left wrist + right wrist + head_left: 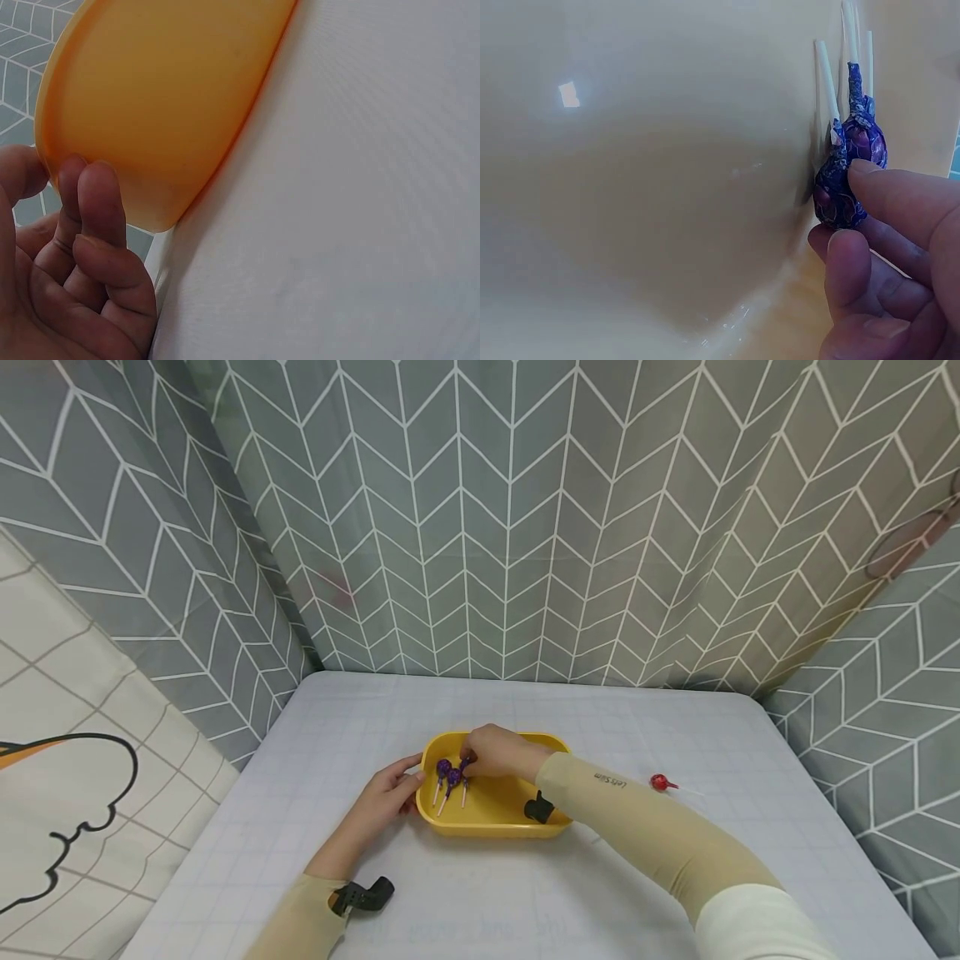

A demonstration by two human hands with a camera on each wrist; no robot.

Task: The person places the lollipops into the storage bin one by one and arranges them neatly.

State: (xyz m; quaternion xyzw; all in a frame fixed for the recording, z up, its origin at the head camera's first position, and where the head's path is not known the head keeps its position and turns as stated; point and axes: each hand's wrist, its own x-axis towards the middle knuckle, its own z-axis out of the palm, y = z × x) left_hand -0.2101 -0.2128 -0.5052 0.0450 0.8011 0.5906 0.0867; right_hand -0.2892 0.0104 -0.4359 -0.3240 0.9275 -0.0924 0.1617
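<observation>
A yellow oblong tray (491, 828) stands on the table. Inside its left end lie purple-wrapped lollipops (444, 768) with white sticks. Reaching over the far rim area, my right hand (497, 750) pinches a purple lollipop (838, 196) by its wrapped head between thumb and fingers. Another purple lollipop (868, 142) lies right behind it, near the fingertips. My left hand (386, 793) holds the tray's left end, the thumb at the rim and curled fingers (101, 199) against the outer wall. Part of the tray's inside is hidden by the right hand and forearm.
A red lollipop (660, 782) lies on the white-covered table (480, 893), right of the tray and beyond the right forearm. Patterned grey curtains (510, 527) hang behind the table and at its sides.
</observation>
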